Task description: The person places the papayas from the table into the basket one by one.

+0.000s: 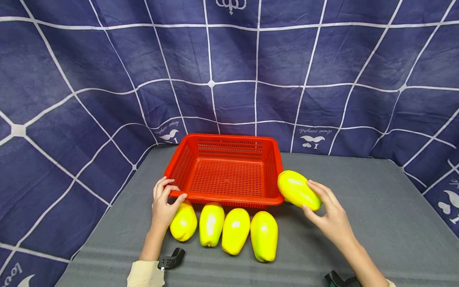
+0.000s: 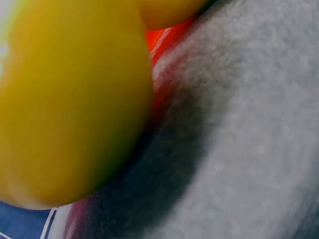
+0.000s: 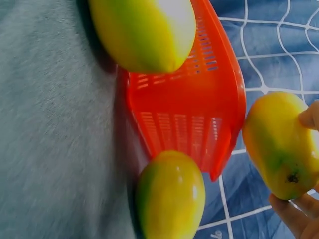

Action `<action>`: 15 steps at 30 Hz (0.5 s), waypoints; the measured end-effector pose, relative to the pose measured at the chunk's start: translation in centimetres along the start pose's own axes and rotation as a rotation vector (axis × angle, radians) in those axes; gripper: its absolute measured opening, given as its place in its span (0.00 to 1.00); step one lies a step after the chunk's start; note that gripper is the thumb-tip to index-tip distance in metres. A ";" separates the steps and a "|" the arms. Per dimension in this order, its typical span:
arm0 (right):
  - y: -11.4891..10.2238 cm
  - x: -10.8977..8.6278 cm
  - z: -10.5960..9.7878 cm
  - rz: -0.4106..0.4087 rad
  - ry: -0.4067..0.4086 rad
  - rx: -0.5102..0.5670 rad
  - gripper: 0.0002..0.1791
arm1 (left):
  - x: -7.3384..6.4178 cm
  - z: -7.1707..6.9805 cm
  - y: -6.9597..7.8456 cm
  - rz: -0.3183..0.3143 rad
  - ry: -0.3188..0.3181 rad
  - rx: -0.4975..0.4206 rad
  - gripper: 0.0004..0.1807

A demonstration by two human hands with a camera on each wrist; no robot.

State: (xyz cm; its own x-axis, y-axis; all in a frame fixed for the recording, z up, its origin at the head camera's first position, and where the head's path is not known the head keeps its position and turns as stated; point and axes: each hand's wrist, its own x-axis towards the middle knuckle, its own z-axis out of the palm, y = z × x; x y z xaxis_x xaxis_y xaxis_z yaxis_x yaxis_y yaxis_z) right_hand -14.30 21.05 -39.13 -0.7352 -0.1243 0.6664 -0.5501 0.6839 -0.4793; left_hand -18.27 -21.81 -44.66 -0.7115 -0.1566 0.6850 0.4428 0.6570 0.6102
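A yellow mango (image 1: 299,190) is gripped between the thumb and fingers of my right hand (image 1: 331,217), held up at the front right corner of a red plastic basket (image 1: 227,198). In the right wrist view the held mango (image 3: 279,144) shows a dark stem spot. My left hand (image 1: 165,205) grips the basket's front left corner, thumb on the front rim and fingers at the side. Several more mangoes lie in a row before the basket; the leftmost mango (image 1: 183,223) is just under my left hand. Nothing lies inside the basket. A mango (image 2: 70,99) fills much of the left wrist view.
The basket and fruit stand on a grey cloth surface (image 1: 376,199). A blue curtain (image 1: 233,56) with white lines hangs behind and along the sides. Black wrist devices (image 1: 172,259) show by both forearms.
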 end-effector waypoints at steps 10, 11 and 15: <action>-1.4 2.5 2.8 0.139 -0.071 0.006 0.34 | -0.1 0.1 -0.2 0.045 0.021 -0.027 0.22; -1.5 2.8 3.1 0.151 -0.081 0.008 0.34 | -0.1 0.1 -0.2 0.050 0.025 -0.030 0.22; -2.1 3.8 4.3 0.165 -0.103 0.031 0.32 | -0.1 0.2 -0.1 0.056 0.034 -0.043 0.23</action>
State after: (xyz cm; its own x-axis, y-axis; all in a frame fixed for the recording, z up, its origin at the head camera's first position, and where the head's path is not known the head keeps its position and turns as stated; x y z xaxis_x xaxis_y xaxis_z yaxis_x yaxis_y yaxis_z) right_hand -17.65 16.10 -38.03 -0.8522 -0.0858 0.5161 -0.4294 0.6784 -0.5962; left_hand -18.38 -21.74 -44.88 -0.6663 -0.1457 0.7314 0.5051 0.6334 0.5863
